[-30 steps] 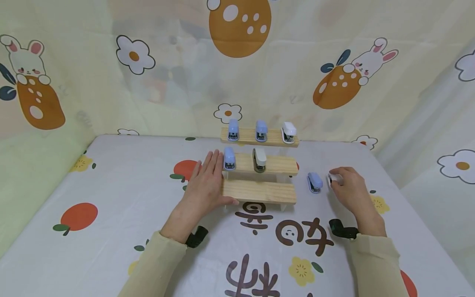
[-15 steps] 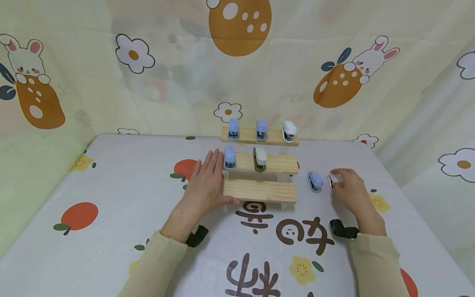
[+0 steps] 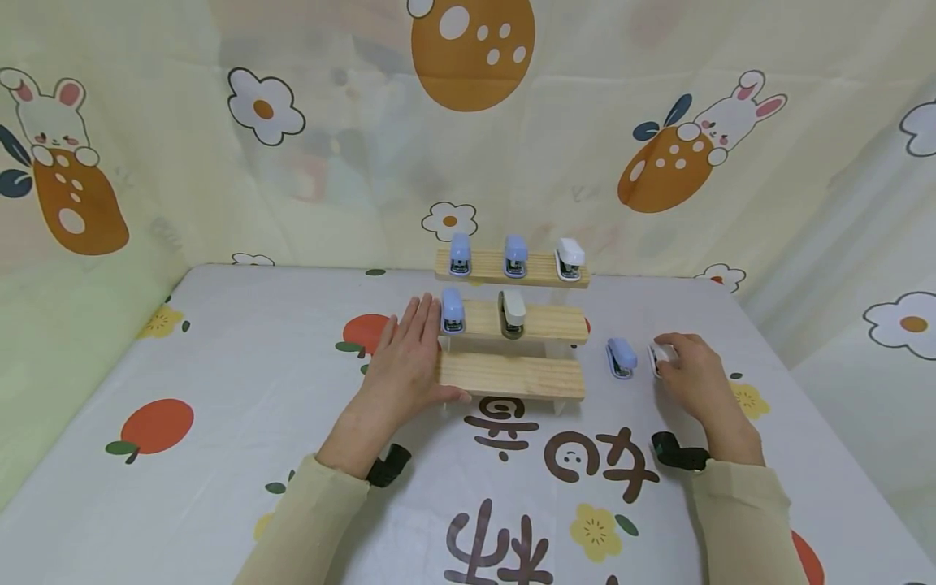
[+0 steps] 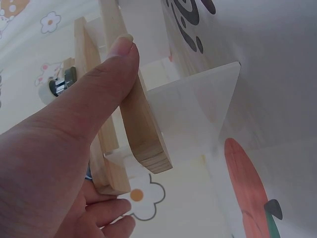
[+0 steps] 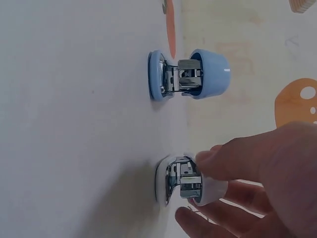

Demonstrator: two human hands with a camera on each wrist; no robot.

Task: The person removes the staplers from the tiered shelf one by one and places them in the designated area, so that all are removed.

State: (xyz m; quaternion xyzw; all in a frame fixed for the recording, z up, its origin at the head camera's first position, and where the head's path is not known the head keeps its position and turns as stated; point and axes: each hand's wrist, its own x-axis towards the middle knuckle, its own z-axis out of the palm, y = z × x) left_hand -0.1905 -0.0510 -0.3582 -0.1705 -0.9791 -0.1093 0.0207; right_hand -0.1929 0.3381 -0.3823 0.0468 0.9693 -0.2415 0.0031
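My right hand pinches a small white stapler by its top, thumb on one side and fingers on the other. Its base is close over the tablecloth. Just left of it stands a light-blue mini stapler. My left hand rests against the left end of a three-tier wooden shelf rack, fingers stretched along the side. In the left wrist view, the thumb presses the front edge of the lowest board. On the middle tier are a blue stapler and a grey-and-white stapler.
The top tier carries two blue staplers and a white stapler in a row. Clear plastic supports hold up the boards. A printed cloth covers the table, and a patterned curtain hangs behind.
The right hand has shifted slightly to the right and toward me, the white stapler with it, widening the gap to the blue one. The left hand and the rack have stayed put.
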